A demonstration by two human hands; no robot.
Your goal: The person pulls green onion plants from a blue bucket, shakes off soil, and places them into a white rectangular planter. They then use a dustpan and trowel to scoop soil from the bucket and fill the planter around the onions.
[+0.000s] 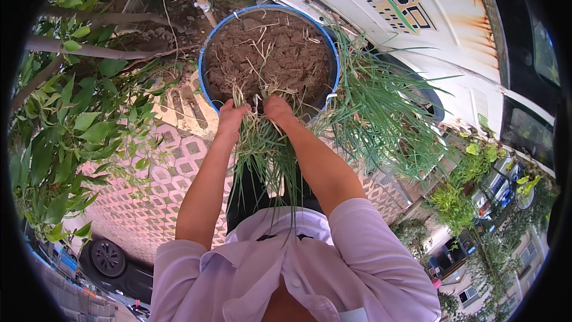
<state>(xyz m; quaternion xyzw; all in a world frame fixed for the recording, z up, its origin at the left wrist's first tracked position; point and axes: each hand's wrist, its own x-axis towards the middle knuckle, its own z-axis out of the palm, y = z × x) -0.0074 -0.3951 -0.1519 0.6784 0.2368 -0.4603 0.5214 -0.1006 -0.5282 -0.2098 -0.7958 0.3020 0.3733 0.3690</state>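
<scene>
A large round tub with a blue rim (336, 60) stands before me, filled with brown soil (281, 49) strewn with dry stalks. Over its near edge, my left hand (231, 118) grips a bunch of green, grass-like plants, perhaps chives (263, 143), close to the pale root ends. My right hand (279, 109) is closed around the same plants a little to the right. Their long leaves hang down toward my body, while the roots point over the soil. My fingertips are partly hidden among the stems.
More long-leaved green plants (380, 98) spill out beside the tub on the right. A white vehicle (429, 22) with rust streaks and lettering is parked behind. Leafy branches (67, 125) crowd the left. Patterned paving (165, 179) lies underfoot, and a dark car (111, 259) is farther off.
</scene>
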